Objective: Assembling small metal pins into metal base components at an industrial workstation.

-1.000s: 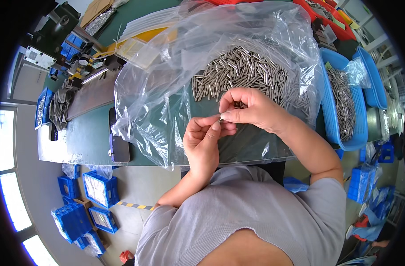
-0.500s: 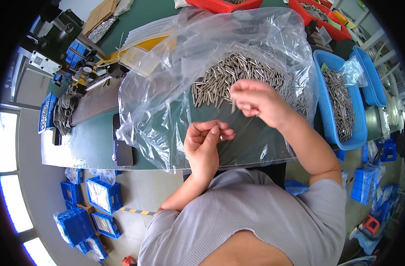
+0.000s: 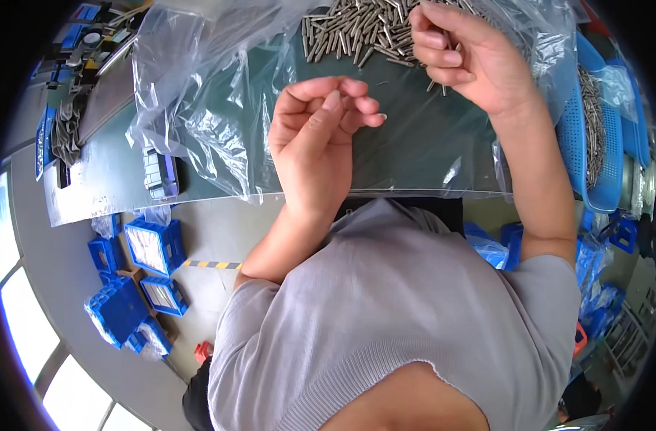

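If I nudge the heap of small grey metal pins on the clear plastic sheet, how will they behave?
The small grey metal pins look slim, round and loose, so they would likely roll and scatter. The clear plastic sheet under them is wrinkled and glossy, so probably slippery. The right hand pinches only a few, suggesting each is light.

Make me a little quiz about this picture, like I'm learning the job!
1. True or false: the right hand is at the pile of metal pins.
2. What do the pins lie on? A) a clear plastic bag B) a red towel C) a wooden board
3. Fill in: the tray at the right of the table is ____ in colour.

Key
1. True. Its fingers reach into the pins, while the left hand is raised nearer the body, fingers curled.
2. A, the bag is spread over the green table.
3. Blue.
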Demonstrator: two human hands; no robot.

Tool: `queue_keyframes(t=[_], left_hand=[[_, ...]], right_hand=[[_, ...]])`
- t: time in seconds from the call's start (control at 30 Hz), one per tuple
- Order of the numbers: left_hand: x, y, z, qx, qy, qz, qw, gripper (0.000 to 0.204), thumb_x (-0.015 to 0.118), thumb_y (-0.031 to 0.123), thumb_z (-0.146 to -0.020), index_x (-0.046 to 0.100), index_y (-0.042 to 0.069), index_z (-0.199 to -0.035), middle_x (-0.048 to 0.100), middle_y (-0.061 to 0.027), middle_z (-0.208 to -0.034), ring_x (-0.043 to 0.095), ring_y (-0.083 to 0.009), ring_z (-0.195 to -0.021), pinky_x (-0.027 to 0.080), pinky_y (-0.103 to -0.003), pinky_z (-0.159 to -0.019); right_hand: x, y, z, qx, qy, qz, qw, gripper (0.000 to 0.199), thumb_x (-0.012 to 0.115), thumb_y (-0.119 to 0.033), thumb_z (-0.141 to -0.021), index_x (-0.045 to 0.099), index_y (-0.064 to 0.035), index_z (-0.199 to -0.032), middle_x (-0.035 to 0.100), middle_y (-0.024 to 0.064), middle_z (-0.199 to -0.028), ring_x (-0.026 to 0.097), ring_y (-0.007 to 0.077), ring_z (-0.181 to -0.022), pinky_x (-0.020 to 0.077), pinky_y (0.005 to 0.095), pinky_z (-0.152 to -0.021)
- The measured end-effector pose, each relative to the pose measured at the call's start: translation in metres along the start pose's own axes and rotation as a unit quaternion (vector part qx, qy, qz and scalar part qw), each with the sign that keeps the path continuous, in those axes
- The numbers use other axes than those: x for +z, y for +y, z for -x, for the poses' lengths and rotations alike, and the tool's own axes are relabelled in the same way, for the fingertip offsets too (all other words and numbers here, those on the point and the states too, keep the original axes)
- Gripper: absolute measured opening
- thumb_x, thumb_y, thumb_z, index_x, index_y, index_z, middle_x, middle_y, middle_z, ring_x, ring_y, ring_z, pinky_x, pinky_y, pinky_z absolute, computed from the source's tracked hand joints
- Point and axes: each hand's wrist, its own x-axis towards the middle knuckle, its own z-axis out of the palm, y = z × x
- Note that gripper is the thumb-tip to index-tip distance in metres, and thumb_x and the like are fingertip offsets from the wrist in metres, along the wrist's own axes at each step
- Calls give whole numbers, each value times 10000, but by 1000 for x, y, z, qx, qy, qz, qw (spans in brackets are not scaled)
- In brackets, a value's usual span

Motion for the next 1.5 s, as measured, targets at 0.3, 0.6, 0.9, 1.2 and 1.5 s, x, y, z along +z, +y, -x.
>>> queue_keyframes(t=[0.3,0.6,0.9,1.2,1.5], left_hand=[[29,29,37,211,-161,-161,951,219,404,32,-930,468,-20,-1133,572,-246,-1020,603,-280,-811,540,-396,-681],[-59,11,119,50,-252,-698,668,200,605,-10,-660,654,49,-845,619,-74,-786,602,-252,-697,490,-326,-599],[-82,-17,121,122,-426,-767,464,204,587,150,-688,680,136,-868,576,-5,-913,519,-177,-911,429,-295,-753],[-89,-17,111,103,-456,-790,397,101,566,141,-681,620,112,-761,546,-23,-808,514,-193,-824,436,-309,-693],[-87,9,133,110,-285,-786,538,88,666,110,-738,598,66,-773,585,-79,-694,570,-272,-632,468,-371,-554]], right_hand=[[8,11,7,-14,24,157,987,122,587,-144,-883,558,-27,-865,411,-51,-600,334,8,-462,228,158,-393],[-28,14,-21,-105,-334,62,935,130,613,-171,-874,562,-54,-848,404,-71,-584,300,9,-448,197,169,-396],[6,12,9,-60,-5,231,971,145,607,-188,-878,569,-55,-836,423,-60,-594,304,12,-441,196,171,-391],[12,4,15,-64,7,256,965,132,628,-170,-860,585,-46,-851,445,-54,-591,318,18,-438,207,177,-388],[8,7,18,-129,11,386,913,154,642,-207,-850,635,-54,-866,458,-85,-607,352,-7,-510,265,170,-435]])
